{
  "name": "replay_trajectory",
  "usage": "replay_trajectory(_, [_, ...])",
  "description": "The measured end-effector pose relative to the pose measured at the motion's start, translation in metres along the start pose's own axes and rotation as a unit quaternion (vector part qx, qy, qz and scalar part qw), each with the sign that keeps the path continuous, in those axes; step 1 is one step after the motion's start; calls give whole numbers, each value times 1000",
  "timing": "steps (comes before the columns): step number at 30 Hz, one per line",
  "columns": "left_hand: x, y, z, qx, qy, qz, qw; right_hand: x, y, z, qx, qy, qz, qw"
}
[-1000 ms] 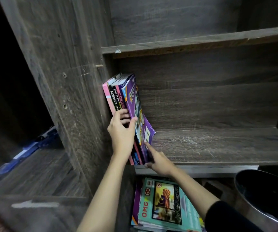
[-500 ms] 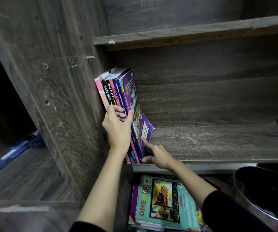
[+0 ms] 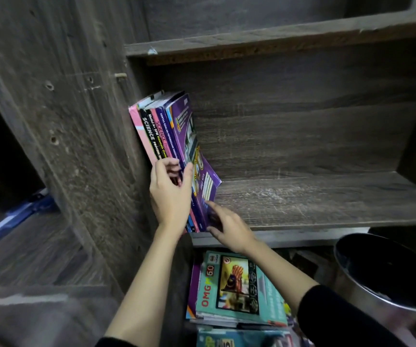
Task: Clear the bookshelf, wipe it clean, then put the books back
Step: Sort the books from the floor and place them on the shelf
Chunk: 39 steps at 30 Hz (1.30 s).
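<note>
The bookshelf (image 3: 82,146) is showing dark, grey-brown wood grain all over, with small holes and a peg in its left side panel. The middle shelf board (image 3: 314,201) is looking scuffed, with pale scratch marks across its surface. A small row of books (image 3: 152,131) is standing at the far left of that board, leaning against the side panel, and the outermost purple book (image 3: 184,121) is bowing outward at its lower end.

The left hand (image 3: 170,194) is gripping the row, its fingers curling over the spines and the thumb pressing the purple cover. The right hand (image 3: 229,226) is touching the purple book's lower corner with fingers spread and fairly straight, though it is blurring.

Below the board, a stack of books (image 3: 229,284) is lying flat, a teal cover on top. A shiny metal bin (image 3: 387,269) is standing at the right. Blue items (image 3: 22,214) are lying in the dark space at the left.
</note>
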State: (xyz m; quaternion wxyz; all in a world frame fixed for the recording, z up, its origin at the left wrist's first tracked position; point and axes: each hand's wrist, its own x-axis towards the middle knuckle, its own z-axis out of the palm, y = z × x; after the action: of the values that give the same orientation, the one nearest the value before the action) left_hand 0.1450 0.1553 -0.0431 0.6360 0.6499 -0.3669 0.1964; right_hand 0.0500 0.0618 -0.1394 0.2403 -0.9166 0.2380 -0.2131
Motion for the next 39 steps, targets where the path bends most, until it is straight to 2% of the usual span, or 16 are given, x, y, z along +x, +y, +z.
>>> replay_trajectory(3, [-31, -15, -4, -11, 8, -17, 1000, -33, 8, 5, -46, 130, -98, 986])
replay_trajectory(5, [-55, -28, -6, -1, 0, -30, 1000, -56, 20, 12, -65, 165, -127, 976])
replay_trajectory(8, [-92, -56, -5, 34, -27, -86, 995, -81, 53, 26, -108, 154, -113, 976])
replay_trajectory(11, [-123, -87, -3, 81, -101, -202, 971, -96, 88, 38, -131, 70, -23, 989])
replay_trajectory(13, [-139, -111, 4, 115, -137, -337, 924, -98, 105, 47, -162, -6, 37, 986])
replay_trajectory(14, [-149, -127, 8, 116, -147, -420, 888, -98, 113, 52, -174, -49, 70, 981])
replay_trajectory(16, [-170, -152, 14, 59, -156, -565, 808, -99, 131, 62, -203, -123, 136, 962])
replay_trajectory(18, [-195, -175, 21, -10, -142, -663, 735, -98, 146, 76, -211, -182, 180, 943])
replay_trajectory(20, [-219, -192, 26, -44, -107, -712, 693, -96, 160, 90, -210, -223, 202, 930])
replay_trajectory(23, [-236, -191, 27, -51, -46, -752, 656, -82, 178, 106, -217, -252, 217, 918])
replay_trajectory(26, [-252, -202, 32, -109, -38, -812, 572, -61, 190, 120, -208, -267, 226, 913])
replay_trajectory(27, [-259, -206, 34, -124, -31, -822, 555, -54, 193, 125, -204, -276, 232, 910])
replay_trajectory(31, [-280, -216, 43, -137, 12, -825, 548, -26, 200, 139, -194, -288, 250, 904])
replay_trajectory(35, [-291, -216, 56, -109, 50, -815, 567, -9, 207, 153, -172, -310, 254, 900])
replay_trajectory(39, [-304, -213, 68, -93, 32, -823, 559, -5, 215, 162, -171, -307, 236, 906])
